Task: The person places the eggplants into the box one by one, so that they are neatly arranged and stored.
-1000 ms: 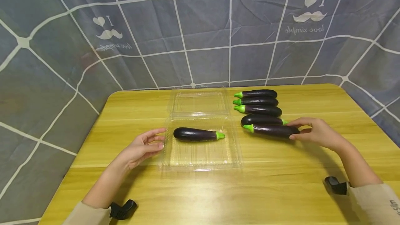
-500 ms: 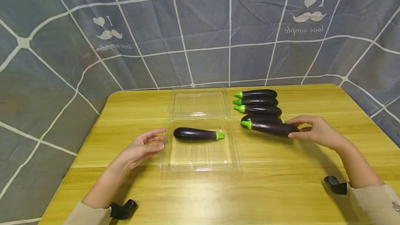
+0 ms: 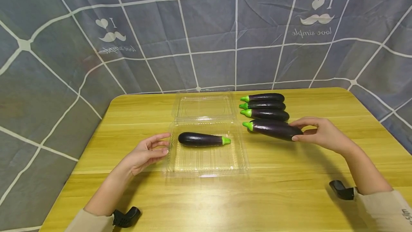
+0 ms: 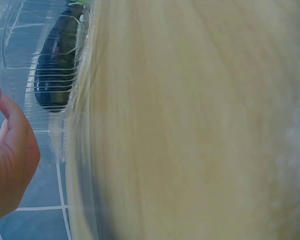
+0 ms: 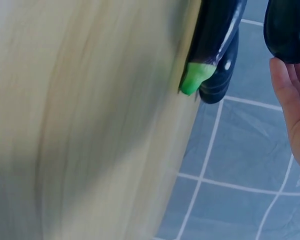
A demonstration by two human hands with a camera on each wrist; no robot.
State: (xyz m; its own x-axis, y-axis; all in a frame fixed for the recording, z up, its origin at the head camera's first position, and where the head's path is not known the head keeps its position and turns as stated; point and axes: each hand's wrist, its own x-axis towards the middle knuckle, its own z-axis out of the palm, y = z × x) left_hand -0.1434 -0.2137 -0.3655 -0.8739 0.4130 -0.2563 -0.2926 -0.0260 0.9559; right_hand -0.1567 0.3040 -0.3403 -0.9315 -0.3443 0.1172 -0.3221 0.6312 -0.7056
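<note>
One held eggplant (image 3: 273, 130), blunt end gripped by the right hand (image 3: 318, 136), raised off the surface (image 3: 206, 203), right of the open clamshell (image 3: 207, 173); stem points left, long axis roughly left-right. Left hand (image 3: 146, 156) pinches the clamshell's edge. Step judged as loading; next move probably calls for carrying left, then lowering beside the packed eggplant (image 3: 200, 139), whose stem points right

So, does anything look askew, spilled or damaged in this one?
Nothing looks spilled or damaged. The one oddity is the lettering on the grey backdrop, which reads backwards. The eggplant in the open clear container lies stem to the right, while the back three eggplants have stems to the left, hardly a fault.
</note>
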